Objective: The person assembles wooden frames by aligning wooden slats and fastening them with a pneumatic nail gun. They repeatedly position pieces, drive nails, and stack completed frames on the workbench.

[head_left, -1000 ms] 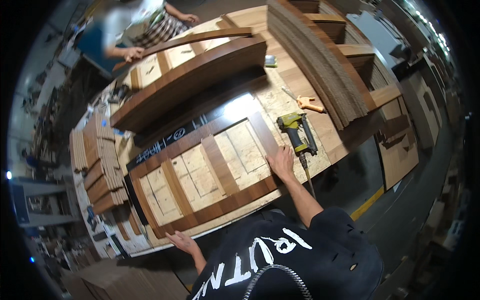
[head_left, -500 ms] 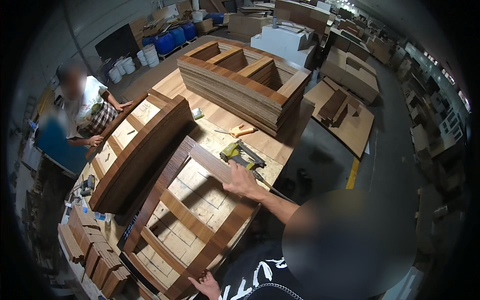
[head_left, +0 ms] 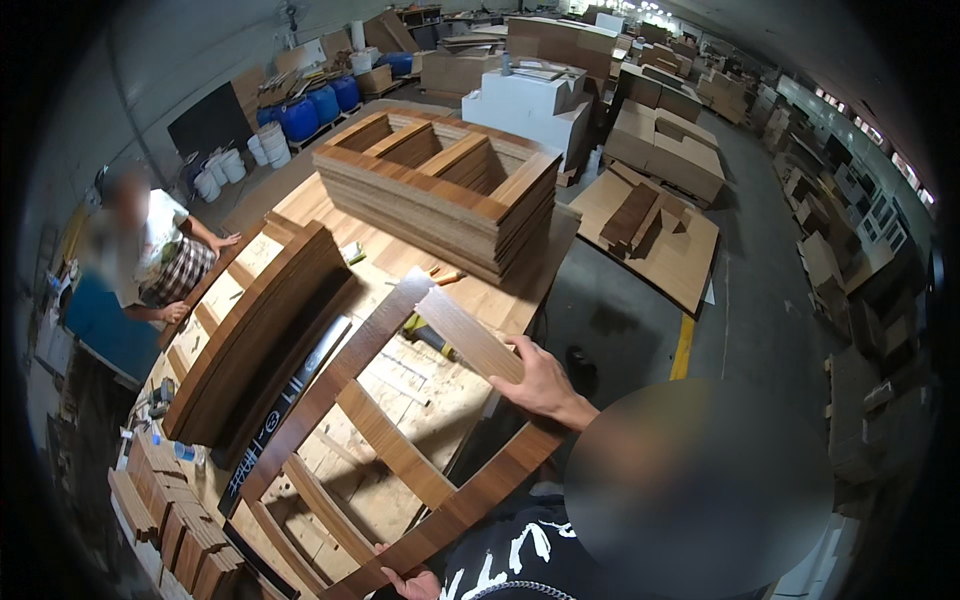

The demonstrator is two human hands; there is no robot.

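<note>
A brown wooden ladder-like frame [head_left: 397,445] is held tilted up off the workbench [head_left: 385,385]. My right hand [head_left: 545,383] is closed round its far right end rail, thumb on the upper face. Near the lower edge, my left hand [head_left: 412,583] grips the frame's near long rail. A yellow-green nail gun [head_left: 431,336] lies on the bench beyond the frame, partly hidden by the end rail. Just past it, an orange-handled tool [head_left: 448,277] is also partly covered.
A tall stack of similar frames [head_left: 420,205] stands at the bench's far end. Left of me a curved wooden assembly [head_left: 255,330] rests on edge, with a co-worker's hands [head_left: 176,311] on it. Stacked wood pieces [head_left: 180,520] sit at the near left.
My right hand has gone from beside the nail gun to the end rail. My left hand has closed on the near rail, and the frame has risen off the bench.
</note>
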